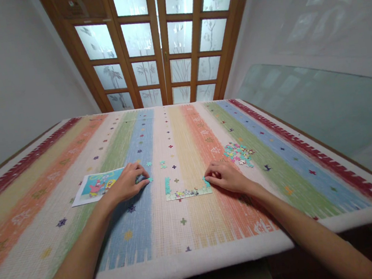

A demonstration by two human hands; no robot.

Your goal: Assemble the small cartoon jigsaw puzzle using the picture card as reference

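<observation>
A partly joined jigsaw [186, 191] lies on the striped tablecloth [191, 230]: a bottom strip with short uprights at both ends. My right hand [224, 176] rests beside its right end, fingers curled, fingertips touching the upright edge piece there. My left hand [128, 182] lies palm down to the left, fingers bent over small teal loose pieces [149, 179] by the corner of a cartoon reference picture [96, 186]. What either hand grips is hidden.
A heap of loose pieces [238, 153] sits to the right of my right hand. Two or three stray pieces [163, 164] lie above the jigsaw. Wooden glass-paned doors [159, 42] stand behind the table; a glass panel [321, 103] leans at right.
</observation>
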